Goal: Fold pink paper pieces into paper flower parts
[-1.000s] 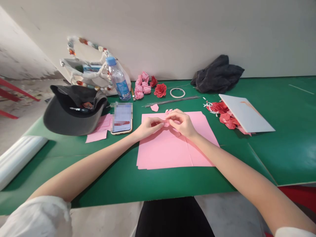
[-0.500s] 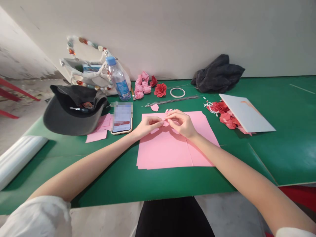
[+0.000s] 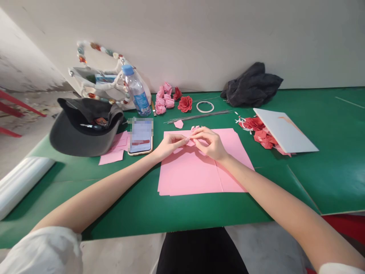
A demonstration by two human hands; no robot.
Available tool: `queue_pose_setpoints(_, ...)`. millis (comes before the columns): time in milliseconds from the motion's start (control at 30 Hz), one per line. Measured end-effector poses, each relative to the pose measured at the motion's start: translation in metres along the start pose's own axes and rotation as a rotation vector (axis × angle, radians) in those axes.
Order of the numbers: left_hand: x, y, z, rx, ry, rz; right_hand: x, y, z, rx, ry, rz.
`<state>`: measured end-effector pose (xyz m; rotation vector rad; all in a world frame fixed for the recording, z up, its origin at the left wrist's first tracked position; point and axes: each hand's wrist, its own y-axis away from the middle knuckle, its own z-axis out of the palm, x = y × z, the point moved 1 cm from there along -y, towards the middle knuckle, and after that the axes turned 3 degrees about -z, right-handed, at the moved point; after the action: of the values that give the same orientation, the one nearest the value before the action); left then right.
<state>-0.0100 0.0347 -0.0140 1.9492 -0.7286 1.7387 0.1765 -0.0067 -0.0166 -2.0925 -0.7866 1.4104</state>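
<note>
Over the far part of a stack of pink paper sheets (image 3: 188,175), my two hands meet at a small pink paper piece (image 3: 191,143). My left hand (image 3: 172,146) pinches it from the left between thumb and fingers. From the other side my right hand (image 3: 209,144) also grips it, fingers bent over its top. Most of the piece is hidden by the fingers, so its folds cannot be made out. Curled pink paper bits (image 3: 196,128) show just beyond my right fingers. A small pink paper petal (image 3: 178,124) lies past the sheets, beside thin wires (image 3: 202,116).
Behind lie pink paper flowers (image 3: 165,99), a red paper flower (image 3: 185,104) and a tape ring (image 3: 205,102). At left are a phone (image 3: 141,135), cap (image 3: 82,137), bottle (image 3: 141,99) and beaded bag (image 3: 99,85). Rightward, a white board (image 3: 288,129) leans over red paper flowers (image 3: 264,139).
Almost nothing differs. Both hands stay at the same spot on the pink paper piece, with only a very slight shift of the fingers.
</note>
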Motion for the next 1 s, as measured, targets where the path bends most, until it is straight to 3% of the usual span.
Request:
queue_pose_setpoints(100, 0.0, 0.001, 0.0, 0.004, -0.02, 0.022, 0.0, 0.0, 0.0, -0.001, -0.028, 0.048)
queue_pose_setpoints(300, 0.004, 0.004, 0.003, 0.014, -0.192, 0.101, 0.002, -0.002, 0.001, -0.107, -0.152, 0.329)
queue_pose_setpoints(567, 0.007, 0.005, 0.005, 0.039, -0.322, 0.159, -0.004, -0.005, 0.0, -0.1, -0.032, 0.223)
queue_pose_setpoints(867, 0.01, 0.008, 0.009, 0.084, -0.151, 0.144, -0.006, -0.004, -0.001, -0.174, -0.047, 0.188)
queue_pose_setpoints(1000, 0.014, 0.01, 0.009, 0.14, -0.235, 0.159, -0.006, -0.004, 0.0, -0.197, -0.009, 0.184)
